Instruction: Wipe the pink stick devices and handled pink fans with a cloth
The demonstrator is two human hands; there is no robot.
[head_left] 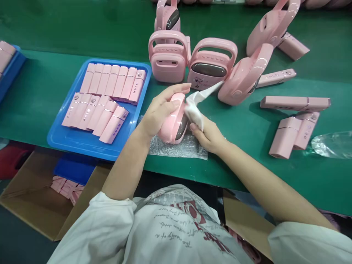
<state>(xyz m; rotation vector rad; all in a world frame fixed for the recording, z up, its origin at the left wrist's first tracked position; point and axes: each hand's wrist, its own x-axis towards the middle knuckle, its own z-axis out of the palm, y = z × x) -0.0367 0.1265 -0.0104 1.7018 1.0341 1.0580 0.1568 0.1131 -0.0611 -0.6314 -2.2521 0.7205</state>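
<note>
My left hand [159, 112] is closed around a pink portable speaker [170, 123], which has a dark glossy oval panel on one side. A white cloth [194, 110] is bunched in my right hand [207, 134], pressed close to the speaker's panel side, and its loose end reaches up and to the right. Below both hands a sheet of bubble wrap [176, 148] lies on the green table. Just beyond stand more pink speakers with loop handles, among them one with a dark oval panel [209, 69] and one showing its ports [168, 66].
A blue tray [55, 135] at the left holds two rows of pink boxy sticks with silver bands. More such sticks [295, 103] lie at the right, near a clear plastic bottle [334, 145]. Cardboard boxes [30, 198] with pink items stand below the table edge.
</note>
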